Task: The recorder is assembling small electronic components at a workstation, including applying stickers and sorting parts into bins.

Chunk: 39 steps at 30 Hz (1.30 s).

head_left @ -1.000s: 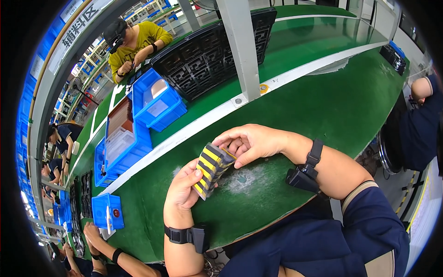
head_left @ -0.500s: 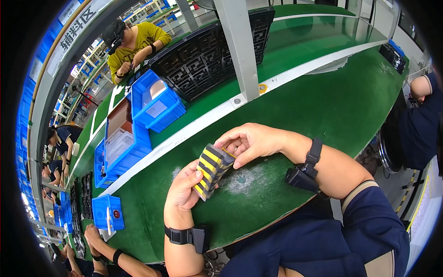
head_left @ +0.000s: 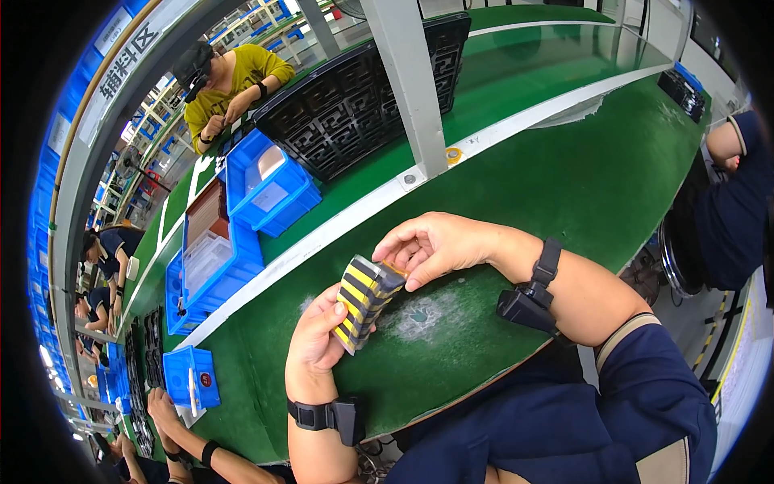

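The left hand (head_left: 318,339) is cupping the lower end of a black-and-yellow striped block (head_left: 364,301) above the green bench (head_left: 564,169), thumb pressed along its edge, fingers curled behind. The right hand (head_left: 439,246) is pinching the block's upper end between thumb and fingertips. Working that end would go best with the left hand gripping firmly and the right pulling gently.

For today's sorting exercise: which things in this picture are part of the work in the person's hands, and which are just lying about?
In hand:
- left hand
- right hand
- yellow-and-black striped block, held between both hands

Lying about:
- blue bins
- black lattice trays
- worn patch on the green table
- small blue bin
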Available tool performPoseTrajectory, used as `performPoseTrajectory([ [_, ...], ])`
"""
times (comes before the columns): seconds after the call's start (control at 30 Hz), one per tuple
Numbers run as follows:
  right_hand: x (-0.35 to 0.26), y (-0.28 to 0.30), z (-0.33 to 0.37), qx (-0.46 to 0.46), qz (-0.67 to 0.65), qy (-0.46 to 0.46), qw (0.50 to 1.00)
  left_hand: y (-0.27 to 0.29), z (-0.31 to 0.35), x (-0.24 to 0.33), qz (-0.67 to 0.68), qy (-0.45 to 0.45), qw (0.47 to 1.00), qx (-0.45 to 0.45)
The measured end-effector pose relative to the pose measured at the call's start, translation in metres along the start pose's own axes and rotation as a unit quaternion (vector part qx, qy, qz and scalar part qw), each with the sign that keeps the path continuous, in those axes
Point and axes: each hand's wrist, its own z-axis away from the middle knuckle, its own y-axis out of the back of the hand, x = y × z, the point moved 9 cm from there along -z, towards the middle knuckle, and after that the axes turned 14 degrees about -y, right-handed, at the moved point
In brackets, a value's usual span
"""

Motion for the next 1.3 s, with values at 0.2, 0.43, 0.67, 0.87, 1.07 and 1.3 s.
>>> performPoseTrajectory([
  [0.2, 0.003, 0.006, -0.002, 0.0, -0.074, 0.002, 0.997, 0.0, 0.0, 0.0, -0.002, -0.001, 1.0, -0.004],
  [0.43, 0.006, 0.017, -0.004, 0.012, -0.1, 0.005, 0.995, 0.002, 0.0, -0.001, -0.009, 0.001, 1.0, 0.006],
  [0.67, -0.017, 0.059, 0.031, 0.452, 0.502, -0.019, 0.737, 0.008, -0.001, 0.007, -0.109, -0.032, 0.991, 0.074],
  [0.87, -0.014, 0.029, 0.025, 0.35, 0.517, -0.023, 0.781, 0.015, -0.002, 0.017, -0.226, -0.082, 0.958, 0.157],
  [1.07, -0.007, 0.023, 0.02, 0.272, 0.562, -0.099, 0.775, 0.016, -0.004, 0.025, -0.301, -0.138, 0.926, 0.181],
  [1.3, -0.004, 0.025, 0.018, 0.239, 0.502, -0.134, 0.82, 0.017, 0.001, 0.032, -0.446, -0.148, 0.865, 0.177],
])
